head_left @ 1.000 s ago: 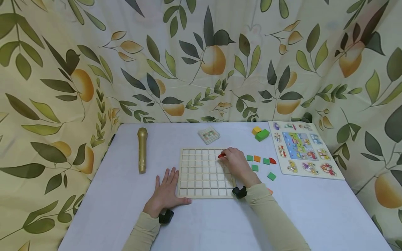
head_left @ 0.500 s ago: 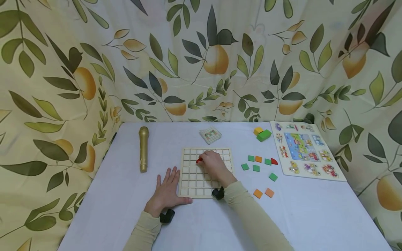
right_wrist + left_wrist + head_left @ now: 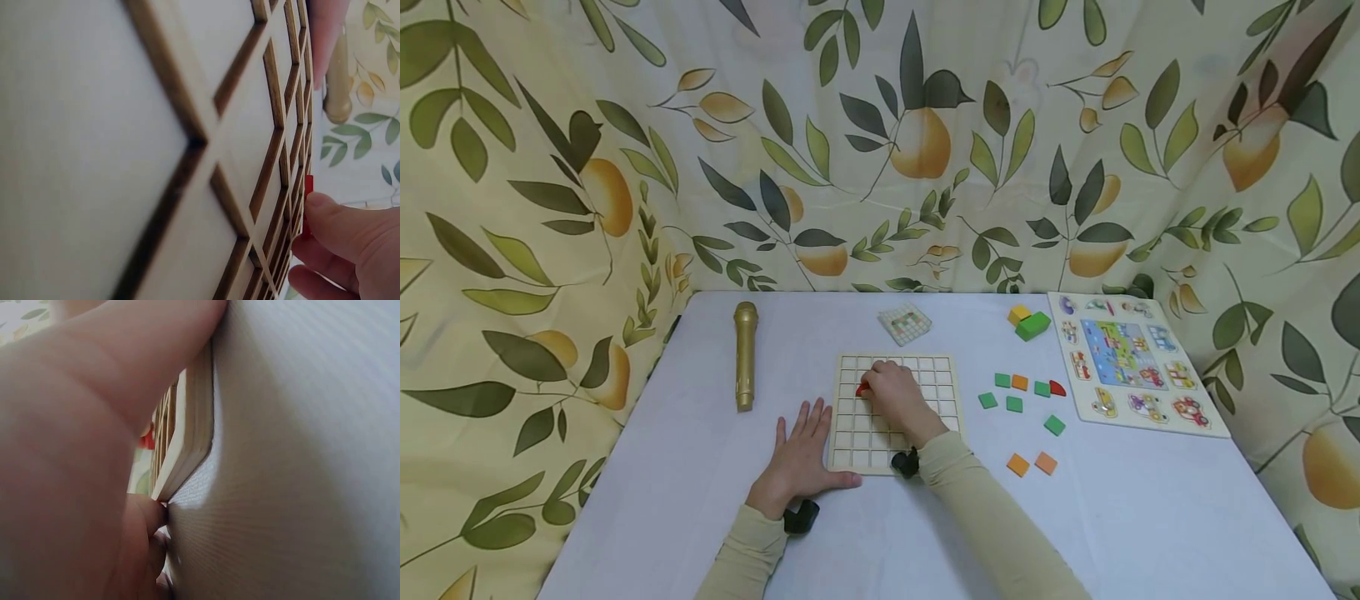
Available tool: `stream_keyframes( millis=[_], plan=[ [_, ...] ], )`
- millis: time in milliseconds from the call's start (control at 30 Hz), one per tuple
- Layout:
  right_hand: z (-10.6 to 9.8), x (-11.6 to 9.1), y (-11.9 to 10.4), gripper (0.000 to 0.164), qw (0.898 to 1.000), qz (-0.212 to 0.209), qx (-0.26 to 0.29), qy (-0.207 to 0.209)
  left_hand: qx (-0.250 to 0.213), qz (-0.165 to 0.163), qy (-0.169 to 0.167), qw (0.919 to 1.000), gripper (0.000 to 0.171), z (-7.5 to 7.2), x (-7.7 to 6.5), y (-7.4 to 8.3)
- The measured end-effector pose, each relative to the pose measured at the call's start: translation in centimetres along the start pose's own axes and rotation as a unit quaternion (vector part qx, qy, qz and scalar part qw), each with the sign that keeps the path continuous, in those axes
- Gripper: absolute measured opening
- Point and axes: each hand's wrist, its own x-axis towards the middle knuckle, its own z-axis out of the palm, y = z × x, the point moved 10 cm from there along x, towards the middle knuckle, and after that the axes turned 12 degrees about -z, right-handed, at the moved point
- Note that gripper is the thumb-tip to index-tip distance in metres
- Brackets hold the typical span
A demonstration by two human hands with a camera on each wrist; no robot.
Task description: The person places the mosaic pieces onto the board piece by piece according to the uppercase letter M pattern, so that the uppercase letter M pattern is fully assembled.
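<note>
A wooden grid board [image 3: 868, 442] with square cells lies flat on the white table. Over its upper left part, my right hand [image 3: 897, 400] pinches a small red piece [image 3: 862, 388] between thumb and fingers; the right wrist view shows the red piece [image 3: 309, 187] at the grid's surface. Whether it sits inside a cell I cannot tell. My left hand [image 3: 801, 458] lies with fingers spread at the board's lower left corner, thumb along the front edge. In the left wrist view the board's corner [image 3: 187, 437] is between thumb and fingers.
Right of the board lie several green tiles [image 3: 1014, 404], orange tiles [image 3: 1018, 465] and a red quarter-round piece [image 3: 1057, 388]. Behind are a patterned card [image 3: 905, 323], green block [image 3: 1033, 326] and yellow block [image 3: 1018, 314]. A gold microphone [image 3: 745, 358] lies left, a picture puzzle board [image 3: 1086, 400] right.
My right hand has carried the red piece leftward across the board, from its upper right to its upper left part. The left hand stays at the corner.
</note>
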Motion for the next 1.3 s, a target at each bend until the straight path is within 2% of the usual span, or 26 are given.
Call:
stream_keyframes(
  millis=[300,600,933,1300],
  plan=[
    [0.0,0.2,-0.2,0.012,1.0,0.0,-0.007,0.003,0.0,-0.003,0.001,1.0,0.128,0.1,0.1,-0.1],
    [0.1,-0.2,0.2,0.017,1.0,0.013,0.013,0.002,0.001,0.0,-0.001,1.0,0.127,0.2,0.1,0.1],
    [-0.1,-0.6,-0.4,0.018,0.999,-0.017,0.023,0.019,-0.008,-0.002,-0.002,1.0,0.127,0.3,0.0,-0.1],
    [-0.3,-1.6,-0.4,0.023,0.997,-0.032,0.065,0.023,-0.001,0.0,0.002,1.0,0.128,0.3,0.1,-0.1]
  ],
)
